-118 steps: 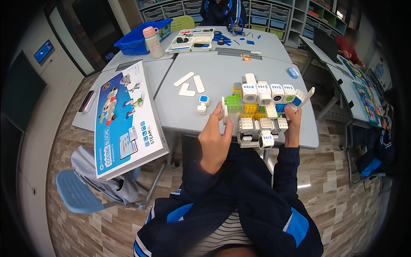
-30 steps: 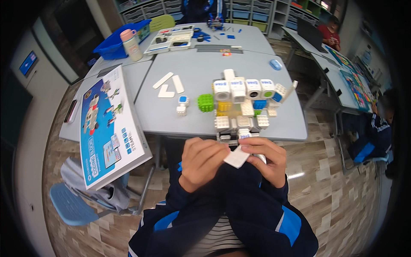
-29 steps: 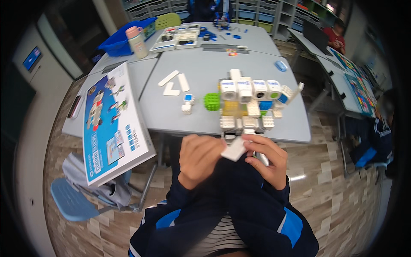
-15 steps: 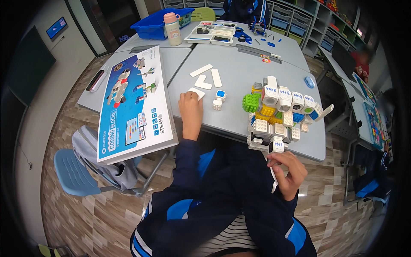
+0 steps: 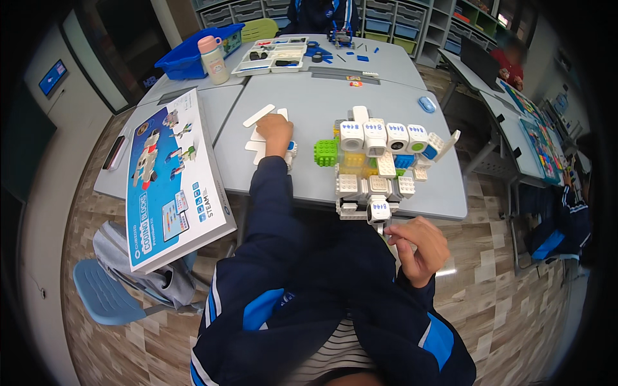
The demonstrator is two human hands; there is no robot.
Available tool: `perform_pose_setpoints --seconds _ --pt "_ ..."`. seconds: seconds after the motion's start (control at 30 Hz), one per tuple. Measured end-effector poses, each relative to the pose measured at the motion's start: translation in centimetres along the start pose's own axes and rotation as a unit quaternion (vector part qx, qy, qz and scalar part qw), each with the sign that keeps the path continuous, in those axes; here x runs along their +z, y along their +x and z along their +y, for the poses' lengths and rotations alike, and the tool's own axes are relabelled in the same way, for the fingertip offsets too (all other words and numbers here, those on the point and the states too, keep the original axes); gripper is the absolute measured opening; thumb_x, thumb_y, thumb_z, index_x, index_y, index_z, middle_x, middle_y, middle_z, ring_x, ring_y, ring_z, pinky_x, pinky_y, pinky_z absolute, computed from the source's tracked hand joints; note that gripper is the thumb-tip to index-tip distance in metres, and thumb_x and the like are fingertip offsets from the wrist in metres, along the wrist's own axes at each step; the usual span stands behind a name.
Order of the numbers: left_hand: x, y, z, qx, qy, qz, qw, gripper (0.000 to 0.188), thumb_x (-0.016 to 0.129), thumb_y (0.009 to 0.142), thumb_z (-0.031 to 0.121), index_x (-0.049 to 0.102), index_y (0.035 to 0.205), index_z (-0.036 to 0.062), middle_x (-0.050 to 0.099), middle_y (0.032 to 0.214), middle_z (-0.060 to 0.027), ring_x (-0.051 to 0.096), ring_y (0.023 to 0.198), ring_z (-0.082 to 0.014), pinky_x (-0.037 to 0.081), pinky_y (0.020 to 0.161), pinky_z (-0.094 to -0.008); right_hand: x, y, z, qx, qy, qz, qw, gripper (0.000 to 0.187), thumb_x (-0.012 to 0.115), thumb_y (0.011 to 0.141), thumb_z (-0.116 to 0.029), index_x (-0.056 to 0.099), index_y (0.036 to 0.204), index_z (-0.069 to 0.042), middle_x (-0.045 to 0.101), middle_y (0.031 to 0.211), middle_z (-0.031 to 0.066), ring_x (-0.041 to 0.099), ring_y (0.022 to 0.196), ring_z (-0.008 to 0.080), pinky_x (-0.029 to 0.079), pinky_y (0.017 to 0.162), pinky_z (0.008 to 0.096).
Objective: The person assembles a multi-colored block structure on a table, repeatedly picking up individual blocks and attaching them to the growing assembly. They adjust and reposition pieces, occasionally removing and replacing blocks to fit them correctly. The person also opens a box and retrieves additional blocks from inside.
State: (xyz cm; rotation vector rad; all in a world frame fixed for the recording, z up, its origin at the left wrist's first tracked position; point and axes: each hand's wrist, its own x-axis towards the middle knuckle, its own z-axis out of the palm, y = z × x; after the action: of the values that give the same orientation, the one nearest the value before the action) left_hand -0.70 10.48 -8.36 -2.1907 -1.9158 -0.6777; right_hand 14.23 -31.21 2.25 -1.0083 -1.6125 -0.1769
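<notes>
My left hand [image 5: 275, 134] reaches over several flat white pieces on the table, its fingers curled down and the tips hidden. One long white strip [image 5: 259, 116] lies just left of it, and a small white and blue block figure [image 5: 291, 153] is partly covered beside its wrist. To the right stands a large model of cube blocks [image 5: 375, 168], mostly white with green, yellow and blue parts, at the table's near edge. Beneath its lowest white cube [image 5: 378, 211], my right hand [image 5: 420, 249] pinches a small white piece [image 5: 380, 229], mostly hidden by the fingers.
A big blue and white kit box [image 5: 172, 180] lies at the left. Farther back are a pink-capped bottle [image 5: 214, 61], a blue bin [image 5: 193, 56] and a white parts tray [image 5: 270, 56]. A person [image 5: 322, 16] sits across the table. A blue chair [image 5: 106, 293] stands left.
My left hand has moved forward over the white pieces and now partly covers the small block figure. The view has shifted right. My right hand stays under the model.
</notes>
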Motion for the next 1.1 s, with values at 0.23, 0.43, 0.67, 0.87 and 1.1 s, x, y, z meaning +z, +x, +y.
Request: perform_pose_setpoints --seconds 0.23,0.43,0.67,0.87,1.1 --pt "-8.6 -5.2 -0.9 0.04 -0.178 0.169 0.969 0.038 0.081 0.079 0.025 0.065 0.09 -0.0075 0.065 0.089 -0.0233 0.063 0.087 -0.0394 0.049 0.078 -0.0488 -0.2 0.2 0.2 0.009 -0.014 0.005 1.0 0.017 0.077 0.079 -0.003 0.074 0.095 0.003 0.075 0.083 0.0133 0.069 0.066 0.0248 0.051 0.059 0.0313" --pt "-23.7 -19.5 -2.5 0.141 -0.424 0.047 0.893 0.027 0.078 0.075 0.011 0.061 0.093 0.002 0.06 0.089 -0.0107 0.057 0.082 -0.0253 0.047 0.076 -0.036 -0.2 1.4 -0.6 -0.052 -0.098 0.006 0.994 0.033 0.082 0.072 -0.003 0.076 0.105 -0.004 0.073 0.107 0.0135 0.07 0.084 0.0253 0.055 0.067 0.0322" --pt "-27.1 -22.1 2.0 0.372 -0.46 -0.086 0.802 0.039 0.086 0.066 0.008 0.065 0.098 0.0035 0.065 0.096 -0.0085 0.059 0.09 -0.028 0.049 0.08 -0.0353 -0.8 1.4 -0.2 -0.091 -0.137 -0.062 0.984 0.036 0.081 0.073 -0.004 0.078 0.108 -0.009 0.072 0.111 0.0136 0.07 0.09 0.0263 0.056 0.071 0.0317" --pt "-24.2 -21.6 4.8 0.366 -0.414 0.084 0.829 0.041 0.087 0.071 0.008 0.071 0.109 0.004 0.068 0.107 -0.0081 0.06 0.101 -0.0287 0.051 0.087 -0.0396 -1.4 1.2 3.6 -0.017 -0.183 0.044 0.982 0.032 0.082 0.071 0.003 0.079 0.102 -0.005 0.074 0.102 0.0122 0.07 0.081 0.0258 0.054 0.065 0.0319" --pt "-21.5 -21.5 4.5 0.308 -0.418 0.136 0.844 0.036 0.085 0.072 0.002 0.075 0.107 0.0062 0.07 0.108 -0.0076 0.063 0.1 -0.0282 0.052 0.085 -0.0391 0.1 1.2 5.5 -0.021 -0.212 0.028 0.977 0.037 0.082 0.069 0.003 0.079 0.104 -0.009 0.074 0.103 0.0056 0.062 0.086 0.0238 0.053 0.072 0.0326"
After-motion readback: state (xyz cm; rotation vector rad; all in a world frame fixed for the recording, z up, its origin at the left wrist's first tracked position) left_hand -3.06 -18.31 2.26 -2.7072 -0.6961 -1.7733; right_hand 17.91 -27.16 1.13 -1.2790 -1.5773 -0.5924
